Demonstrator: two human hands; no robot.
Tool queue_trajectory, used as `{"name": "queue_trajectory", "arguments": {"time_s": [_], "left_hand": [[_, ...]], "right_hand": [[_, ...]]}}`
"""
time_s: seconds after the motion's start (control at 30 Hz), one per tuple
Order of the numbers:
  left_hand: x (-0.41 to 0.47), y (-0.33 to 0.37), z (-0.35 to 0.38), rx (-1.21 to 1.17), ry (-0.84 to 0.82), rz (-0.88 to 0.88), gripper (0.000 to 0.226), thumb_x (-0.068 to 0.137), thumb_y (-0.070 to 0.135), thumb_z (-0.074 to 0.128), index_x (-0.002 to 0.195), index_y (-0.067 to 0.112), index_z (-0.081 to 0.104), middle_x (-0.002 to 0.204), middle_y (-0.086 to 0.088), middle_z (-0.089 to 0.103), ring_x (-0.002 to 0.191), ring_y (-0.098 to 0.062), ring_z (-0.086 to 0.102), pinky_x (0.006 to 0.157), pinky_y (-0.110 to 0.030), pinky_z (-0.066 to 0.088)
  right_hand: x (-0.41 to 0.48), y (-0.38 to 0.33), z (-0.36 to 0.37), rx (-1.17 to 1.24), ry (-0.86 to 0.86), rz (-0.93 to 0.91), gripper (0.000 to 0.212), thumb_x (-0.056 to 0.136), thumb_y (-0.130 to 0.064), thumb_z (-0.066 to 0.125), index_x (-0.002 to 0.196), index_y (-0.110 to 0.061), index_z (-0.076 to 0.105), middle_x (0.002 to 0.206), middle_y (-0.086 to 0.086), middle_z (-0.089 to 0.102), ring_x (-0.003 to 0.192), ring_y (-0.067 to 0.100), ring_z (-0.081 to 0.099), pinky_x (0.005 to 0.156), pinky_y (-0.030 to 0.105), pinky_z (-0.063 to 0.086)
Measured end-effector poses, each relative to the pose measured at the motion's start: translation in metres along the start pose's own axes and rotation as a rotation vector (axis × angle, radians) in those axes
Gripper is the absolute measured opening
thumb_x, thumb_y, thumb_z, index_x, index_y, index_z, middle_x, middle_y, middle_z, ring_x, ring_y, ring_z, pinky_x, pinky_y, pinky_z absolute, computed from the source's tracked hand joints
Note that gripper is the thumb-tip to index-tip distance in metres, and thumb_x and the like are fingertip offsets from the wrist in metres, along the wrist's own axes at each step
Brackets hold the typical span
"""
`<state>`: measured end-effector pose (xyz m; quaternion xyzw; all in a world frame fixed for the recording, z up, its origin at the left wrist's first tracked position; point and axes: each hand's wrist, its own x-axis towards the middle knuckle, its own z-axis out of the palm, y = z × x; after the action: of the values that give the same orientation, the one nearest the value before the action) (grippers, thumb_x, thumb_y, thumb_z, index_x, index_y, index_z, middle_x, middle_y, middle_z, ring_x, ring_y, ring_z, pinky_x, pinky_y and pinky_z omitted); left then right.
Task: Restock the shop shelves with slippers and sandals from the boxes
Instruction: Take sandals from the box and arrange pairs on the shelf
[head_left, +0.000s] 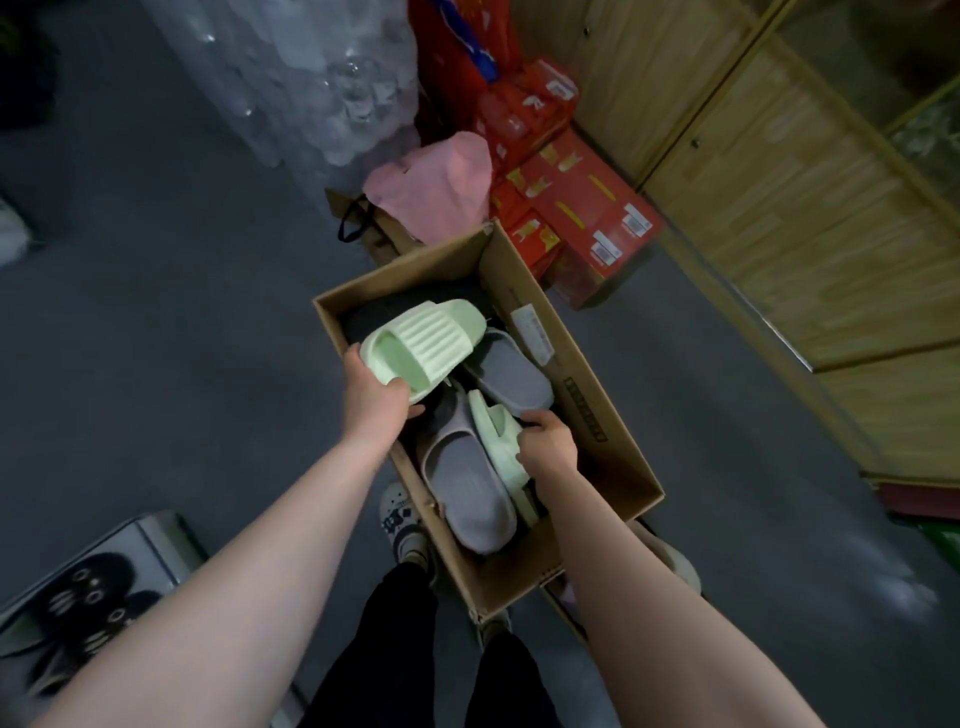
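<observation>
An open cardboard box (597, 410) stands on the grey floor below me, with slippers inside. My left hand (375, 391) grips the heel of a pale green slipper (423, 343) and holds it above the box's far end. My right hand (548, 447) is down in the box, its fingers curled round a second pale green slipper (498, 436) that lies on its side. A grey slipper (467, 488) lies beside it toward me. Another grey slipper (511, 374) lies farther back. Something dark fills the far end of the box.
Red cartons (576, 208) are stacked past the box against a wooden cabinet (779, 208). A pink cloth (436, 182) lies over a paper bag. Clear plastic wrapping (311, 67) piles at the back. A tray with dark patterned shoes (88, 597) sits at lower left.
</observation>
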<state>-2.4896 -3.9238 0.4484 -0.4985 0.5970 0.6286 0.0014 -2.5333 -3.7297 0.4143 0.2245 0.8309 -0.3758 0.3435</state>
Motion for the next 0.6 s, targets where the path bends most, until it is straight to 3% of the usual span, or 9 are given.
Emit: {"name": "queue_trajectory", "arguments": {"time_s": [0.13,0.3,0.43,0.5,0.6], "left_hand": [[0.005,-0.01,-0.009,-0.016,-0.012,-0.017,0.072,0.09,-0.006,0.045,0.148,0.03,0.024,0.128,0.006,0.044,0.11,-0.02,0.055,0.07,-0.037,0.061],[0.014,-0.016,-0.013,0.06,-0.018,-0.013,0.055,0.09,0.003,0.047,0.135,0.032,0.038,0.119,0.004,0.051,0.107,-0.02,0.057,0.076,-0.044,0.061],[0.014,-0.016,-0.017,0.176,0.02,-0.003,0.04,0.092,0.012,0.046,0.13,0.026,0.039,0.115,0.003,0.054,0.103,-0.019,0.057,0.09,-0.043,0.053],[0.008,-0.015,-0.018,0.185,0.056,0.005,0.036,0.094,0.01,0.045,0.129,0.019,0.039,0.114,0.0,0.054,0.098,-0.019,0.055,0.088,-0.038,0.051],[-0.01,-0.014,-0.019,0.146,0.128,-0.02,0.033,0.093,0.01,0.046,0.125,0.015,0.04,0.11,-0.003,0.054,0.094,-0.02,0.054,0.083,-0.035,0.047]], "right_hand": [[0.006,-0.009,0.022,-0.266,-0.088,-0.173,0.034,0.097,-0.016,0.053,0.13,-0.02,0.058,0.124,0.002,0.063,0.11,0.023,0.061,0.079,0.026,0.044],[0.02,-0.013,0.045,-0.501,-0.046,-0.243,0.053,0.089,-0.042,0.067,0.135,-0.018,0.054,0.127,0.002,0.062,0.125,0.028,0.047,0.095,0.038,0.044],[0.03,-0.019,0.05,-0.65,-0.005,-0.269,0.04,0.089,-0.043,0.063,0.115,-0.012,0.066,0.104,0.011,0.068,0.11,0.032,0.057,0.083,0.036,0.05],[0.027,-0.025,0.043,-0.701,0.02,-0.3,0.039,0.091,-0.042,0.059,0.111,-0.009,0.064,0.105,0.016,0.065,0.1,0.03,0.056,0.072,0.032,0.044],[0.011,-0.031,0.025,-0.687,0.066,-0.365,0.038,0.089,-0.044,0.057,0.109,-0.013,0.063,0.108,0.015,0.063,0.092,0.025,0.049,0.071,0.031,0.036]]}}
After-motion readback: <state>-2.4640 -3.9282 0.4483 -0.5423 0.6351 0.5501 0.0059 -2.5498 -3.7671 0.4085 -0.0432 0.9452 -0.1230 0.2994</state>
